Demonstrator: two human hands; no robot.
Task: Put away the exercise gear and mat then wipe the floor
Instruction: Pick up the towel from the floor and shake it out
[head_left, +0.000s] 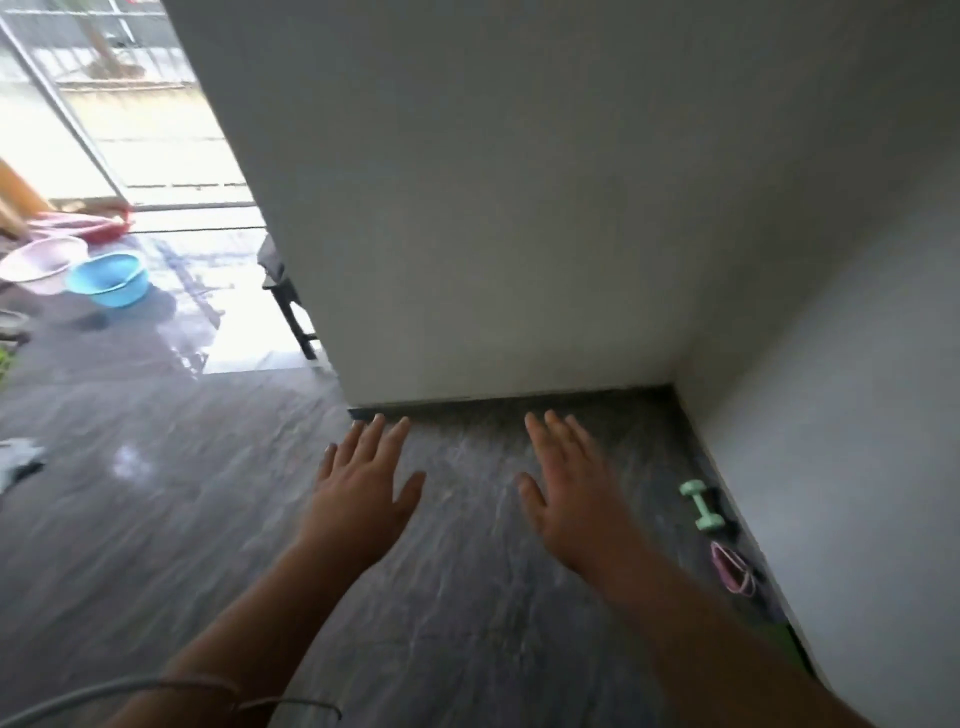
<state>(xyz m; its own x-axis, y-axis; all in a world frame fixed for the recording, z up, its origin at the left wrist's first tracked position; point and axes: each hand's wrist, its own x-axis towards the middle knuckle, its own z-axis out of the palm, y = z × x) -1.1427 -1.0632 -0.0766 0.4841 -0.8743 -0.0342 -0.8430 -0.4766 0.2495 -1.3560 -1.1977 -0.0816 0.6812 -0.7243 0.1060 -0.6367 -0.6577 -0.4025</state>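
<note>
Presently: left hand (363, 488) and right hand (566, 493), each grip spread flat, holding nothing, over bare dark floor (208, 519). Green dumbbell (702, 505) and pink band (733, 567) lie along the right wall (857, 415), likely stowed clear for wiping.

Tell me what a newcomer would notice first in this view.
Two empty, open hands, the left hand and right hand, spread over the dark floor. A green dumbbell and pink band lie along the right wall; a blue basin sits far left.
</note>
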